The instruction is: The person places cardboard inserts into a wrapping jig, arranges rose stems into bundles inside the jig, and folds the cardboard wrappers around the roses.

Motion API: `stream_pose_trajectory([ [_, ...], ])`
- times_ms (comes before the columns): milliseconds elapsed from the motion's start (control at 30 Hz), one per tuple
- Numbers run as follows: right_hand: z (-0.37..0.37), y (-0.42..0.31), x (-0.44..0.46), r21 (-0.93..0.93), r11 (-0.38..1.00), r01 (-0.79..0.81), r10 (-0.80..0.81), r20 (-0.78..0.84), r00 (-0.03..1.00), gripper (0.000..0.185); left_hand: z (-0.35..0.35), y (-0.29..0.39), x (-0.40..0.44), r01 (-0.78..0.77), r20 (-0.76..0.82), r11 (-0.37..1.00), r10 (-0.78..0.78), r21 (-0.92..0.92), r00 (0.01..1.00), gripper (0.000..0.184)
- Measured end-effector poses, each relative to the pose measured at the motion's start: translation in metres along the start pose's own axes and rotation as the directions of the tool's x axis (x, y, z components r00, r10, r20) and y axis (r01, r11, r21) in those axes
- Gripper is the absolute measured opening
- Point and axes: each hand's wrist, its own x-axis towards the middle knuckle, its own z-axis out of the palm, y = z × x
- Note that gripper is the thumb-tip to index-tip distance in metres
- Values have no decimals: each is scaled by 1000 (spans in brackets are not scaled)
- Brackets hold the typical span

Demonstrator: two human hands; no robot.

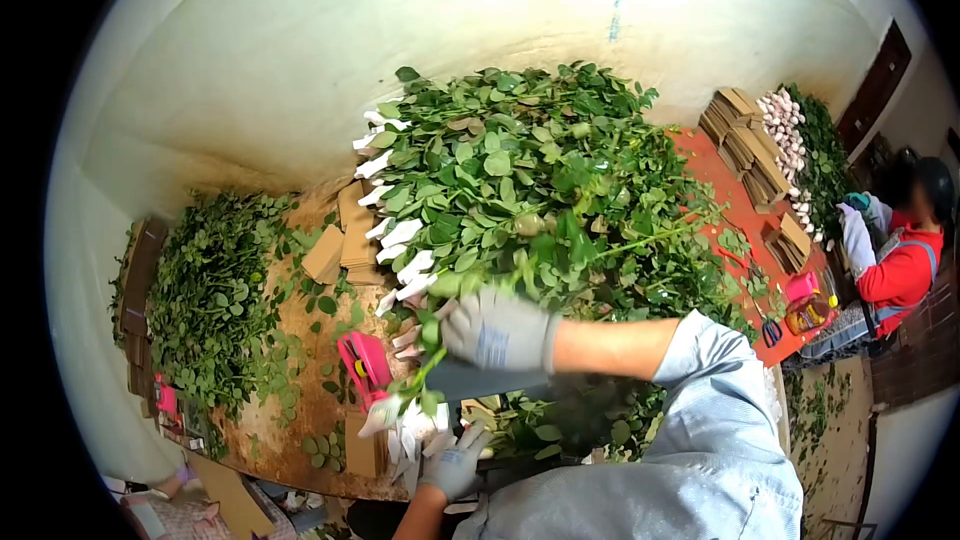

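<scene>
My right hand, in a grey glove, is closed on a leafy rose stem that slants down to the left. At the stem's lower end is a whitish wrapped head. My left hand, also gloved, is lower down, its fingers curled at a pile of white sleeves; exactly what they pinch is partly hidden. A pink tape dispenser stands just left of the stem. Beyond my right hand lies a big heap of leafy stems, white-sleeved heads along its left side.
Cardboard pieces lie left of the heap; more greenery lies farther left. On the red tabletop at right are cardboard stacks, scissors and pale-headed flowers. A co-worker in red stands at far right.
</scene>
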Motion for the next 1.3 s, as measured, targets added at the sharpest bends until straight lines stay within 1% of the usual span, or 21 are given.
stream_pose_trajectory([
  [33,1,-20,-10,-93,994,57,-56,16,998,25,-2,3,-2,-4,5,1000,4,1,1000,73],
  [100,0,-57,-30,-43,999,27,-17,214,977,25,-13,10,-4,-1,-31,1000,2,3,1000,68],
  [133,-3,-72,-39,-20,1000,-3,9,335,942,25,-20,14,-6,38,7,983,-37,-179,999,61],
  [267,-5,-103,-76,92,983,-158,79,567,820,22,-27,19,2,186,312,977,-211,108,926,55],
  [333,11,-115,-95,8,984,-177,140,583,800,21,-13,15,-9,127,94,989,-134,79,987,56],
  [400,39,-120,-107,8,961,-277,196,690,697,21,-1,7,-10,67,-33,996,-65,61,997,57],
  [433,51,-121,-112,-21,953,-304,217,748,627,26,-11,11,-10,74,2,997,-74,-19,997,59],
  [467,64,-123,-119,-22,934,-356,261,722,641,25,-22,15,-8,73,26,993,-71,-90,997,61],
  [533,96,-126,-140,-95,950,-297,275,703,656,28,-22,15,-8,79,34,993,-76,-91,997,64],
  [567,101,-128,-142,-92,927,-363,299,766,569,28,-23,16,-8,85,38,992,-81,-95,996,65],
  [667,77,-141,-121,-218,918,-330,379,725,575,29,-25,18,-9,100,63,991,-95,-86,994,66],
  [700,67,-143,-109,-255,924,-284,370,778,507,36,-25,18,-9,111,82,991,-105,-69,991,68],
  [733,58,-149,-104,-304,932,-195,359,719,594,34,-23,16,-8,109,76,992,-103,-71,992,68],
  [800,39,-161,-80,-228,936,-270,352,662,662,33,-14,12,-6,78,42,997,-77,-21,996,67],
  [867,34,-168,-61,-40,941,-336,281,649,708,31,-18,12,0,85,139,996,-90,39,986,66],
  [900,52,-170,-60,120,919,-376,264,521,812,27,-18,13,2,87,236,991,-110,105,966,66],
  [933,57,-169,-49,172,924,-341,215,503,837,31,-15,13,1,85,236,991,-107,102,966,66],
  [1000,110,-172,-47,105,940,-325,214,561,800,38,-10,7,0,109,115,994,-107,-11,988,66],
  [1067,130,-166,-45,122,916,-382,243,589,771,43,-13,10,-3,104,116,994,-100,-29,988,66],
  [1133,138,-161,-52,73,941,-330,232,569,789,37,-6,7,-4,57,-7,995,-58,-86,998,65],
  [1300,137,-149,-60,145,879,-455,223,718,659,44,-14,15,-8,135,30,982,-133,-132,991,66],
])
